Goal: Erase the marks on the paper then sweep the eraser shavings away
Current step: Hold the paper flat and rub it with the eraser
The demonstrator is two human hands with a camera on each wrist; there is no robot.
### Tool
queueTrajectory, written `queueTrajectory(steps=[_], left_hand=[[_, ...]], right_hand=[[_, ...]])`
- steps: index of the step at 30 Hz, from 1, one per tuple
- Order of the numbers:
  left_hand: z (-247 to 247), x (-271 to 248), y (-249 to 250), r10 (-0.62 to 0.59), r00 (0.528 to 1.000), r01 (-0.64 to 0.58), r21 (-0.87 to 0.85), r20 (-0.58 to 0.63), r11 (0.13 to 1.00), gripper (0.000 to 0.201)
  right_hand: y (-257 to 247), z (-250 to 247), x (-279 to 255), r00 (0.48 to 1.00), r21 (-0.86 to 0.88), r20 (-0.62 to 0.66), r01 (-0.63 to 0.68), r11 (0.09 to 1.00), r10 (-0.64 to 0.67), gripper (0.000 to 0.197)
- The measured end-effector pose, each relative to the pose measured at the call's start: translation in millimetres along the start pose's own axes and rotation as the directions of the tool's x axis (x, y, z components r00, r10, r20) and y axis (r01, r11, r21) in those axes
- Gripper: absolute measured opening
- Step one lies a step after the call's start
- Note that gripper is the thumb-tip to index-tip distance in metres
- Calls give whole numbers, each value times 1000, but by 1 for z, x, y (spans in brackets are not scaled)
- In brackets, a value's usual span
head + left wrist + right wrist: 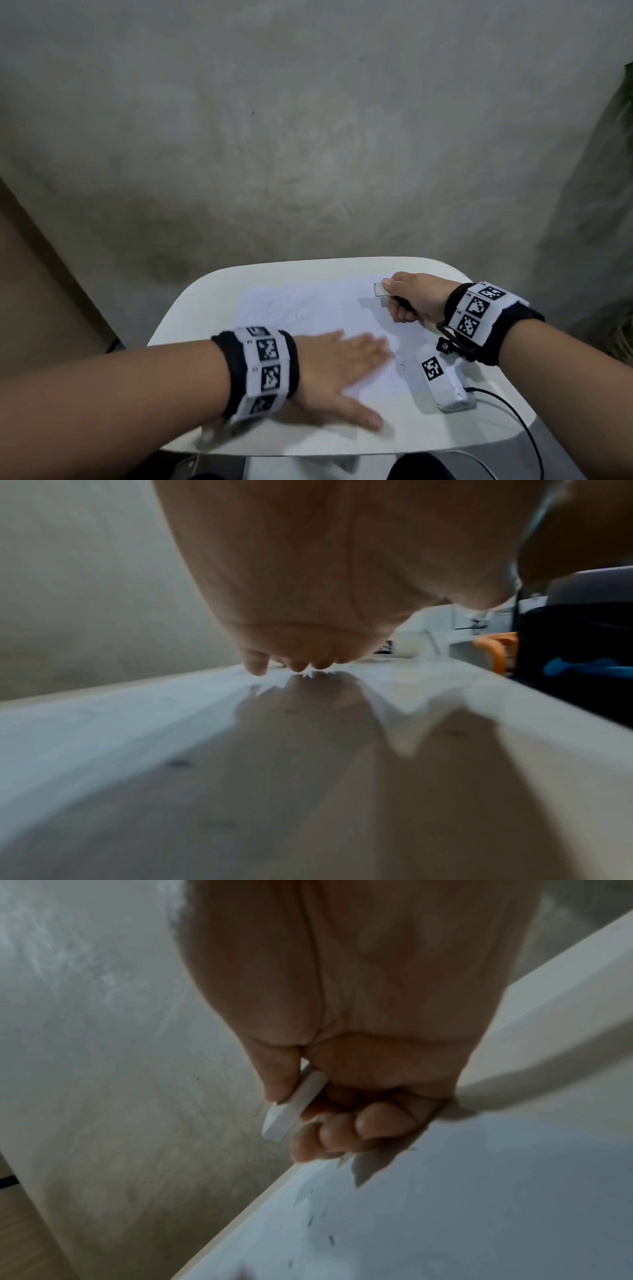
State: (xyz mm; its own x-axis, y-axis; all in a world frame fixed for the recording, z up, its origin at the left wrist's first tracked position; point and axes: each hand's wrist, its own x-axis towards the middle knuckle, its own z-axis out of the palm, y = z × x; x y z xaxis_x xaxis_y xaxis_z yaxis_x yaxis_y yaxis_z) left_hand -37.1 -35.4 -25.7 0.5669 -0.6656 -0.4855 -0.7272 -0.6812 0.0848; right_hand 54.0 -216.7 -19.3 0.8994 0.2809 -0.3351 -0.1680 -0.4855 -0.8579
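Observation:
A white sheet of paper (308, 308) lies on the small white table (191, 308), with faint pencil lines near its far left part and small dark shavings toward its near right. My left hand (342, 363) lies flat on the paper, fingers straight, pressing it down; in the left wrist view the left hand (308, 588) shows from below with fingertips on the surface. My right hand (407, 298) pinches a white eraser (379, 289) between thumb and fingers above the paper's far right corner. In the right wrist view the eraser (291, 1112) sticks out past the thumb, with dark shavings (318, 1226) on the sheet.
A white device with a black-and-white marker (442, 380) lies on the table's right side, with a black cable (513, 414) running off the near right edge. A grey concrete wall (308, 137) stands behind the table.

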Motion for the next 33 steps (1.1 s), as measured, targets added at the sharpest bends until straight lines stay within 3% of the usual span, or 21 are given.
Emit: queueTrajectory(steps=[2, 5, 7, 8, 10, 14, 16, 17, 19, 22, 24, 26, 29, 33], left_hand=[[-5, -8, -32, -215, 975, 214, -22, -51, 977, 97], [-1, -22, -82, -554, 833, 553, -40, -10, 832, 113], [10, -26, -89, -645, 759, 651, -93, 87, 753, 127], [15, -26, -82, -643, 758, 652, -110, 112, 750, 129], [17, -23, -54, -571, 816, 579, -118, 93, 807, 127], [6, -13, -1, -222, 974, 223, -41, 42, 974, 108], [4, -10, 6, -60, 997, 60, 7, 46, 998, 98], [4, -12, 2, -43, 999, 43, 10, 27, 999, 97], [7, -23, -17, -163, 986, 163, -4, -32, 987, 98], [9, -51, -57, -471, 882, 471, -32, -7, 882, 102], [14, -71, -74, -590, 804, 594, -41, 75, 803, 122], [23, -85, -77, -610, 775, 625, -64, 164, 778, 151], [33, -81, -59, -566, 803, 591, -125, 188, 797, 149], [19, -44, -25, -407, 903, 420, -83, 136, 904, 121]], right_hand=[[-1, 0, -2, 1000, -9, 8, -5, 1000, 5, 33], [-3, 1, -3, 1000, -25, 13, -11, 1000, 11, 32], [-3, 0, -2, 1000, -50, 15, -12, 999, 13, 32], [-3, 0, -2, 1000, -61, 17, -16, 998, 17, 32], [-3, 0, -1, 1000, -67, 18, -23, 997, 25, 31], [-4, 0, 0, 999, -78, 18, -27, 997, 29, 32], [-4, 1, 0, 1000, -85, 16, -24, 996, 26, 34], [-4, 1, 1, 1000, -83, 13, -25, 996, 26, 33], [-2, 0, 2, 1000, -82, 13, -26, 996, 27, 32], [0, -1, 4, 999, -98, 22, -25, 995, 27, 32], [0, -1, 5, 999, -111, 25, -21, 994, 24, 33], [0, -1, 6, 1000, -118, 23, -15, 993, 18, 34], [1, -1, 6, 1000, -143, 22, -9, 990, 12, 37], [3, -3, 10, 999, -179, 22, -26, 984, 31, 41]])
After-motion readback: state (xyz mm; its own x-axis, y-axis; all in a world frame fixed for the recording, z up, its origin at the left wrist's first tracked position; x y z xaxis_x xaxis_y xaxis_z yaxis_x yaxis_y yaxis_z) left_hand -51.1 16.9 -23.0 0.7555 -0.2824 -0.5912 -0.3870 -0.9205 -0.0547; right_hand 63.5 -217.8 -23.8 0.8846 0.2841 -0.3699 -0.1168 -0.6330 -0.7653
